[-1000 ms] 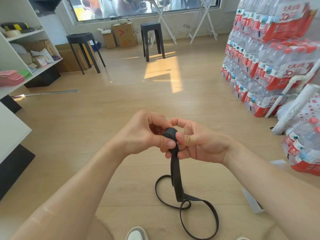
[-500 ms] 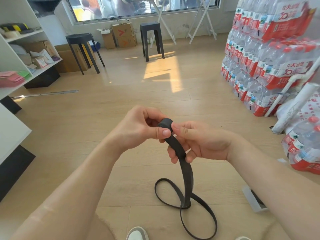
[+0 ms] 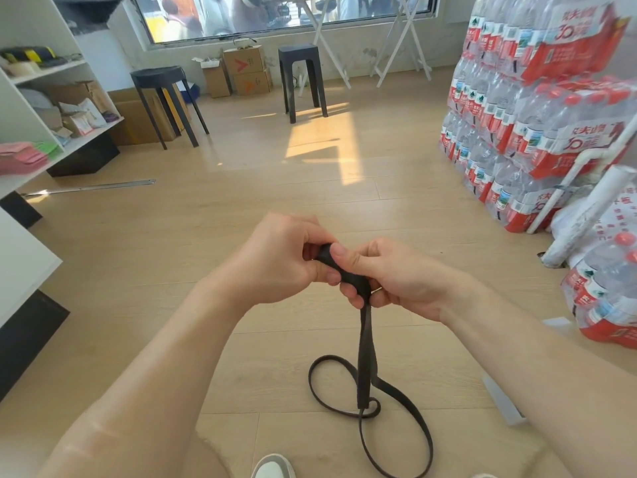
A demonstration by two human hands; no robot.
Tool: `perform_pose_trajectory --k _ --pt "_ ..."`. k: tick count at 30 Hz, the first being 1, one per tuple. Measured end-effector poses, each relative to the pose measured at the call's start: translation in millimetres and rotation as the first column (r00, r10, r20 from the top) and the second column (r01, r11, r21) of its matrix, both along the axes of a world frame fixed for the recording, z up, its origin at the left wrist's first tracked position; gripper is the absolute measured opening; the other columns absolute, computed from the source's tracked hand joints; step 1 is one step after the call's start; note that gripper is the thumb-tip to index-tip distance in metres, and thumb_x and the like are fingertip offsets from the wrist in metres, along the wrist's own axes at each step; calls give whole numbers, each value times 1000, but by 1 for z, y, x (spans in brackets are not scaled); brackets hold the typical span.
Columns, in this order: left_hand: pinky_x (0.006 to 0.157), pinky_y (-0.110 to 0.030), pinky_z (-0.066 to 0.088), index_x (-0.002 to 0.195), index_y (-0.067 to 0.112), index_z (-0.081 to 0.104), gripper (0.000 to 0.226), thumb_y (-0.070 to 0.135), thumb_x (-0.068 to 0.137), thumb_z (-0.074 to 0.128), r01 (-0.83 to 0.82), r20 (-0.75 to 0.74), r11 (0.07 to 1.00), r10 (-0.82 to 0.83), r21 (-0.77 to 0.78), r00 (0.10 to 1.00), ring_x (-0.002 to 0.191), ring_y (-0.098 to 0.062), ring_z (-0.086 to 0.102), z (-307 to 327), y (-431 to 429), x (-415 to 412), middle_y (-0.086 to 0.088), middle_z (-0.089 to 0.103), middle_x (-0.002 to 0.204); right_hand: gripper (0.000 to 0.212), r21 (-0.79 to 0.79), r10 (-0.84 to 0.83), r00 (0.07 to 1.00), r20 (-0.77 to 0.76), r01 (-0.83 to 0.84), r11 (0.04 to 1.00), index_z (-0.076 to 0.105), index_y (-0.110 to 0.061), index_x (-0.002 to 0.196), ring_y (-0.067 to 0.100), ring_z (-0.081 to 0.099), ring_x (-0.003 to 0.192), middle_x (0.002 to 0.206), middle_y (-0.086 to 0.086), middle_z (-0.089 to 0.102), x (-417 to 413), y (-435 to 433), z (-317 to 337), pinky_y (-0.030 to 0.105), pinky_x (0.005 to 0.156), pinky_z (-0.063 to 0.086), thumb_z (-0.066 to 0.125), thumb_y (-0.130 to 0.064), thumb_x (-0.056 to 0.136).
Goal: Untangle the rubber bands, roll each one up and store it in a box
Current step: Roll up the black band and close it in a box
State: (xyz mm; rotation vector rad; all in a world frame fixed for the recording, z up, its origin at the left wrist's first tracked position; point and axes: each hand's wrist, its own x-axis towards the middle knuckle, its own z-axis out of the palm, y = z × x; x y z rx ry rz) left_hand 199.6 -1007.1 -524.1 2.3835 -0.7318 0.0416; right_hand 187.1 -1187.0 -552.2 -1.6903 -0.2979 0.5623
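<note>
A long black rubber band (image 3: 366,353) hangs from my two hands down to the wooden floor, where its lower part lies in loose loops. Its top end is wound into a small tight roll between my hands. My left hand (image 3: 279,260) grips the roll with curled fingers. My right hand (image 3: 389,277) pinches the roll with thumb on top and fingers curled under the strap. A white box (image 3: 499,401) lies on the floor under my right forearm, mostly hidden.
Stacked packs of water bottles (image 3: 537,98) fill the right side, with a white tube (image 3: 593,215) leaning on them. White shelves (image 3: 41,132) stand at the left. Two black stools (image 3: 165,98) and cardboard boxes (image 3: 244,70) stand by the far window. My shoe (image 3: 274,467) shows at the bottom edge.
The roll has been turned further and both hands have closed in around it. The hanging strap has shifted right and the floor loops have moved slightly.
</note>
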Motion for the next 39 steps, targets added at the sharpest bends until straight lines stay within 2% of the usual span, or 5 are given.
perform_pose_trajectory --k 9,16,25,29,39 --pt "78 -47 56 96 25 72 38 7 64 81 -43 -238 934 -45 -354 970 79 -27 69 11 -5 -12 0 74 89 35 285 76 996 -45 -60 957 64 -18 75 15 52 64 67 2 54 0 -7 -2 15 47 31 56 -50 85" --pt "65 -21 57 84 17 73 36 -13 64 77 -156 -247 911 62 -381 967 68 -9 71 14 -9 -13 2 75 76 33 351 135 977 -164 -70 934 61 -19 82 12 49 63 71 -1 55 0 -6 -2 14 45 31 57 -51 86" --pt "75 -27 59 81 17 74 29 -6 65 80 -254 -259 899 166 -357 952 72 -11 72 12 -4 -7 1 75 75 11 -170 -129 902 412 215 962 67 -25 88 12 69 68 74 -5 71 -9 8 1 32 73 56 75 -21 82" --pt "73 -26 58 79 17 74 29 -7 65 79 -242 -252 913 162 -329 954 69 -9 71 11 -8 -7 5 74 71 19 -279 -98 844 527 280 919 62 -36 75 -2 61 64 62 -19 62 -7 4 -1 16 64 45 76 -25 80" --pt "73 -18 53 79 23 75 32 -4 63 81 -124 -76 986 116 -109 990 74 -4 66 10 -12 -10 3 73 73 12 -47 7 1000 28 -6 999 72 -20 88 11 57 69 75 -2 64 -3 -14 10 18 56 39 69 -31 86"
